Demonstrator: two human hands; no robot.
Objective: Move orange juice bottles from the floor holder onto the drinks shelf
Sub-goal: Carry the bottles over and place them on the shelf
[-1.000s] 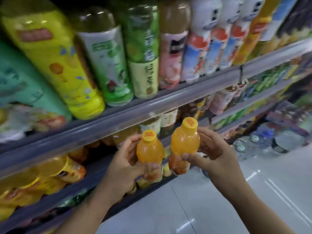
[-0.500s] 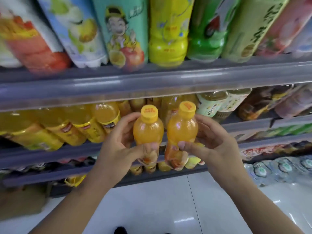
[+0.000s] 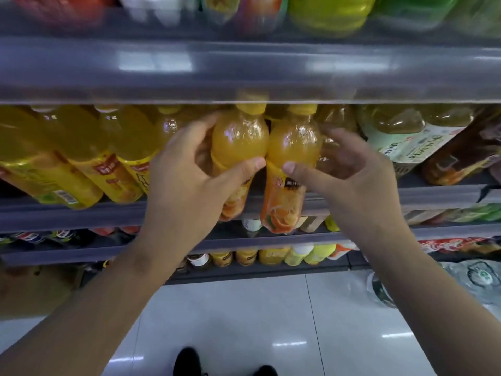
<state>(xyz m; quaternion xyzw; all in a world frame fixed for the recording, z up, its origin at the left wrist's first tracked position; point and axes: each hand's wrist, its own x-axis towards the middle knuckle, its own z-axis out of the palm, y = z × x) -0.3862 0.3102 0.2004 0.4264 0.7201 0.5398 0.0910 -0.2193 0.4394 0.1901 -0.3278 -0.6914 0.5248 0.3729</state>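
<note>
Two small orange juice bottles with yellow caps stand side by side in mid-air at the front of the drinks shelf (image 3: 81, 215). My left hand (image 3: 187, 185) grips the left orange juice bottle (image 3: 238, 139) around its middle. My right hand (image 3: 349, 180) holds the right orange juice bottle (image 3: 292, 147), thumb across its label. Both caps reach up to the underside of the shelf rail above (image 3: 244, 74). The bottles' bases hang in front of the shelf lip. The floor holder is out of view.
Large yellow juice bottles (image 3: 81, 156) fill the shelf to the left, green-labelled tea bottles (image 3: 401, 137) to the right. Lower shelves carry more small bottles (image 3: 271, 256). A water bottle pack (image 3: 466, 283) lies on the white tiled floor (image 3: 244, 316) at right; a brown box (image 3: 35, 291) at left.
Both hands have carried the two bottles up and forward to the shelf opening; the bottles now look much closer to the shelf. The view has tilted down and moved nearer.
</note>
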